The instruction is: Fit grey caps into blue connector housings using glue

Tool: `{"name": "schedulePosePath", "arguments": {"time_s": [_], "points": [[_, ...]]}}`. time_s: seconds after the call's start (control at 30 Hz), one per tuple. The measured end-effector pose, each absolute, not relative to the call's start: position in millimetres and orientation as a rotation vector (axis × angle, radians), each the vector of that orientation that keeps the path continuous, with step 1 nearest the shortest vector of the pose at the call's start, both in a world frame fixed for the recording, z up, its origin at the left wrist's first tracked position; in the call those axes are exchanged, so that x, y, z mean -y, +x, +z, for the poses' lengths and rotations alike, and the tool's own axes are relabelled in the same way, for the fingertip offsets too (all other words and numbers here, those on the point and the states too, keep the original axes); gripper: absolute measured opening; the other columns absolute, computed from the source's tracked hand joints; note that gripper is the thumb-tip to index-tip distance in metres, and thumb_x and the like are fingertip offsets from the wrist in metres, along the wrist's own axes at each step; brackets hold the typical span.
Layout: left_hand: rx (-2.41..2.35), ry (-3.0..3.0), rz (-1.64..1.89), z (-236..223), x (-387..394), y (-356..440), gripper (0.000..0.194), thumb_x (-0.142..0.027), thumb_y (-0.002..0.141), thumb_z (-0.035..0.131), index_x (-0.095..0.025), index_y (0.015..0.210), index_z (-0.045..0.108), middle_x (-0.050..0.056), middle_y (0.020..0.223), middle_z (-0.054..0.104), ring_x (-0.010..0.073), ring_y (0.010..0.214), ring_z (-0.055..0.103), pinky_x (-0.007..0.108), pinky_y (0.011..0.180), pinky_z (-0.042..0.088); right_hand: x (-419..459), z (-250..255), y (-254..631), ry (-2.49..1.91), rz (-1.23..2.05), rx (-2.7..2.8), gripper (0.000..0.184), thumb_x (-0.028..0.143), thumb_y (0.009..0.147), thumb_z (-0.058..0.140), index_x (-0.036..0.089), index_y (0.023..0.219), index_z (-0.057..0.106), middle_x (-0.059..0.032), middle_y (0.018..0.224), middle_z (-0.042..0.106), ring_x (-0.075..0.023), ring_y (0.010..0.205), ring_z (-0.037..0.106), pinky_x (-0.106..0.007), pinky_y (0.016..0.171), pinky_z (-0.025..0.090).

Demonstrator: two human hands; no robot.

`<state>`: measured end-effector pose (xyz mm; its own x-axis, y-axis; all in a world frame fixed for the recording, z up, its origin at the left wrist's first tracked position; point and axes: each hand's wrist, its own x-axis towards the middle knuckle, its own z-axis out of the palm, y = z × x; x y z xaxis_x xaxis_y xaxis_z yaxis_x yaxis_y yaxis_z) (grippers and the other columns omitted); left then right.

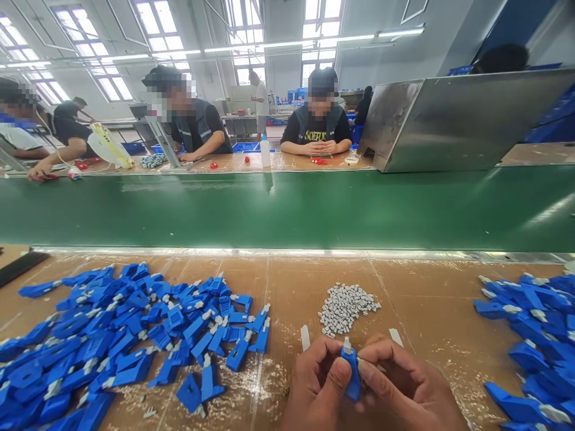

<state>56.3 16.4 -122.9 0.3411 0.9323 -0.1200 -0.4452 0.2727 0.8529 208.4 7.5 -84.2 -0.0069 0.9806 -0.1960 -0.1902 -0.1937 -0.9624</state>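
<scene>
Between the thumb and fingers of my left hand is a blue plastic part, upright with a pale grey tip at its top. My right hand is closed in a pinch against the part's right side; whatever its fingertips hold there is hidden. Just beyond both hands lies a pile of small grey plastic pieces. A heap of blue parts with pale tips spreads over the left of the table, and another heap of similar parts lies at the right edge.
The brown table meets a green conveyor belt running across. Co-workers sit along the far bench, one person opposite me. A white bottle and a large metal housing stand there. White strips lie near my hands.
</scene>
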Motion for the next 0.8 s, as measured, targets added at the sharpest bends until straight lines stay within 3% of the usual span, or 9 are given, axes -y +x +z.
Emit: {"name": "schedulePosePath", "arguments": {"time_s": [0.17, 0.33, 0.43, 0.53, 0.67, 0.8], "points": [[-0.6, 0.806, 0.969, -115.7, -18.2, 53.2, 0.05, -0.064, 0.088, 0.078, -0.016, 0.096, 0.068, 0.001, 0.076, 0.063, 0.0101, 0.058, 0.057, 0.022, 0.055, 0.051, -11.4, -89.1, 221.7, -1.134, 1.692, 0.848, 0.055, 0.061, 0.068, 0.097, 0.021, 0.103, 0.086, 0.0004, 0.068, 0.07, -0.011, 0.046, 0.059, -0.021, 0.044, 0.04], [-0.602, 0.822, 0.949, -115.2, -15.3, 49.3, 0.05, -0.063, 0.088, 0.078, -0.016, 0.095, 0.063, 0.002, 0.078, 0.064, 0.0094, 0.059, 0.059, 0.022, 0.056, 0.054, -9.6, -88.0, 218.8, -1.047, 1.761, 0.84, 0.045, 0.058, 0.07, 0.097, 0.022, 0.095, 0.089, 0.0, 0.076, 0.069, -0.0043, 0.043, 0.053, -0.016, 0.04, 0.036], [-0.616, 0.86, 0.937, -111.0, -16.1, 47.5, 0.05, -0.064, 0.089, 0.077, -0.015, 0.095, 0.066, 0.002, 0.077, 0.064, 0.0104, 0.06, 0.06, 0.023, 0.056, 0.056, -10.7, -86.3, 217.1, -1.029, 1.799, 0.822, 0.042, 0.055, 0.071, 0.097, 0.021, 0.092, 0.088, 0.0028, 0.068, 0.062, -0.0068, 0.044, 0.059, -0.015, 0.04, 0.038], [-0.623, 0.889, 0.938, -103.3, -19.6, 47.0, 0.05, -0.062, 0.089, 0.077, -0.013, 0.093, 0.071, 0.004, 0.077, 0.065, 0.0107, 0.062, 0.061, 0.021, 0.057, 0.055, -12.0, -81.8, 220.2, -1.048, 1.824, 0.819, 0.043, 0.056, 0.07, 0.098, 0.021, 0.094, 0.088, 0.0009, 0.069, 0.067, -0.0117, 0.051, 0.068, -0.016, 0.043, 0.043], [-0.489, 0.734, 0.849, -104.8, -23.5, 44.8, 0.048, -0.057, 0.089, 0.08, -0.009, 0.096, 0.078, 0.006, 0.074, 0.07, 0.0099, 0.058, 0.063, 0.018, 0.055, 0.051, -9.4, -72.6, 228.5, -0.976, 1.882, 0.849, 0.054, 0.062, 0.073, 0.095, 0.024, 0.111, 0.087, -0.0027, 0.072, 0.074, -0.0143, 0.059, 0.069, -0.018, 0.048, 0.048], [-0.265, 0.51, 0.712, -128.5, -24.4, 41.7, 0.039, -0.045, 0.092, 0.079, -0.007, 0.097, 0.078, 0.013, 0.085, 0.077, 0.0074, 0.051, 0.063, 0.014, 0.045, 0.04, -6.2, -69.0, 229.9, -0.705, 1.945, 0.953, 0.059, 0.061, 0.081, 0.09, 0.023, 0.126, 0.082, -0.0049, 0.081, 0.075, -0.0186, 0.074, 0.073, -0.026, 0.064, 0.054]]}}
